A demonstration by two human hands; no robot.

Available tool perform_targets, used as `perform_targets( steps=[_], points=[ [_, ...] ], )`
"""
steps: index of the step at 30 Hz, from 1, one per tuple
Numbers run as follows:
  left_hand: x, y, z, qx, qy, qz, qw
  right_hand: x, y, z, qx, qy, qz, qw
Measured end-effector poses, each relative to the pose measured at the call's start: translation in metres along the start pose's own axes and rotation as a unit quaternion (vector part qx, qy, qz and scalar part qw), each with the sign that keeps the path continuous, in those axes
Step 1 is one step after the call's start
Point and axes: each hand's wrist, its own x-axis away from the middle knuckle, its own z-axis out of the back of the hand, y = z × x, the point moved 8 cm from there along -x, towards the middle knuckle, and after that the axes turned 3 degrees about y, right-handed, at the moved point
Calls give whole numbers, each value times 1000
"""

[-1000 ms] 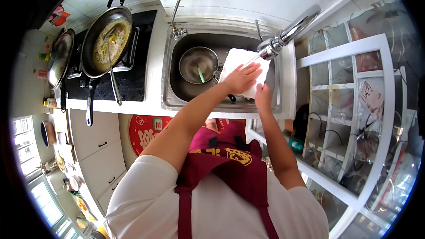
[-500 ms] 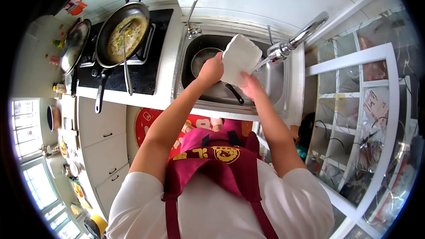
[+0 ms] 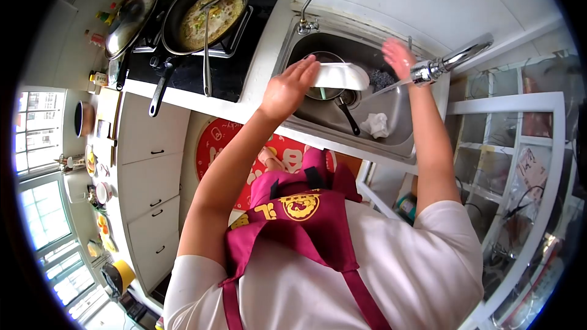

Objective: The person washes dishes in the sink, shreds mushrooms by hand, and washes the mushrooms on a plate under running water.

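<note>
A white dish (image 3: 342,77), tilted nearly edge-on, is held over the sink by my left hand (image 3: 290,87), whose fingers lie along its left end. My right hand (image 3: 398,58) is beside the chrome faucet (image 3: 428,72), fingers stretched and slightly blurred, touching no dish. Water runs from the faucet toward the dish. Below the dish a pan (image 3: 324,59) with a black handle (image 3: 347,116) rests in the sink, and a light green thing shows inside it. A crumpled white cloth (image 3: 376,125) lies in the sink's lower right part.
On the black stove (image 3: 229,79) at the left are a wok (image 3: 177,30) of food with a metal ladle (image 3: 206,55) and a lidded pan (image 3: 131,23). A thin curved tap (image 3: 315,0) rises behind the sink. An open white-framed door (image 3: 553,146) stands at the right.
The view has shifted, so the sink sits further right. The dish has tipped nearly edge-on in my left hand. My right hand has let go of it and moved up beside the faucet.
</note>
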Motion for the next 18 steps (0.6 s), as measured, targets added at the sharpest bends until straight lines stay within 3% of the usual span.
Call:
perform_targets(
  steps=[2,6,7,8,10,11,14,15,18],
  points=[
    [-5,11,-17,4,-2,-55,998,32,5,-39,33,-154,-21,987],
    [-28,48,-58,4,-18,-135,991,95,10,-65,185,-146,74,969],
    [-33,56,-72,-3,-9,-137,991,110,19,-58,220,-94,48,970],
    [-38,68,-87,7,-26,-155,987,120,12,-56,360,-60,131,922],
    [-51,87,-107,17,-59,-193,979,146,0,-41,441,72,197,873],
    [-58,99,-113,27,-61,-203,977,161,-8,-34,437,112,240,860],
    [-72,142,-135,-7,-48,-288,956,160,19,35,320,176,153,918],
    [-75,153,-137,-2,-5,-307,952,159,28,58,182,174,157,955],
    [-87,166,-156,41,-52,-281,957,178,22,92,161,209,87,961]
  ],
)
